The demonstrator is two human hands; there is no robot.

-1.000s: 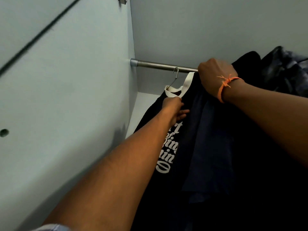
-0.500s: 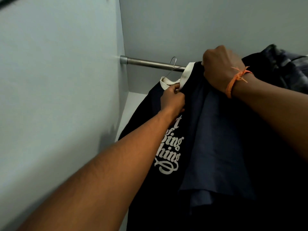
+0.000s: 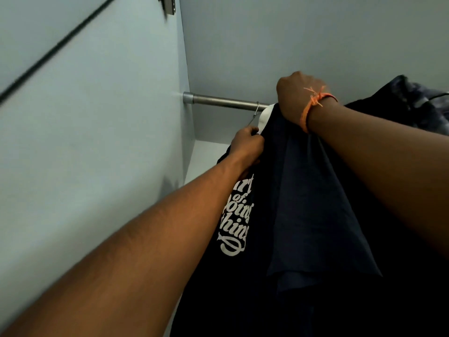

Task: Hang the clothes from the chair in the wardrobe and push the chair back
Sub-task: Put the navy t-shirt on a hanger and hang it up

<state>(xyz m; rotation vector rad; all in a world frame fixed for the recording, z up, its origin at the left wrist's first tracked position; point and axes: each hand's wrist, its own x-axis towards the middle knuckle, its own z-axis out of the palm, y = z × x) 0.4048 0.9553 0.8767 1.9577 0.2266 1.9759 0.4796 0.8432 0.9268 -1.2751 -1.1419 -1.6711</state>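
Hanging step: left hand (image 3: 246, 144) pinched the black tee (image 3: 233, 239) collar below the hanger hook (image 3: 255, 113) on the rail (image 3: 223, 102). Right hand (image 3: 297, 100) fisted on the clothes beside it. Next, probably: release, check hook seated.

Both arms reach forward and up; the left hand (image 3: 247, 147) pinches with curled fingers, while the right hand (image 3: 297, 98) is fisted, higher up

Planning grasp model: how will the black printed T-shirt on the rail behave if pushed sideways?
Black printed T-shirt is likely floppy: it hangs in loose folds. It probably slides easily, since its wire hanger hook sits over the smooth metal rail. It may swing.
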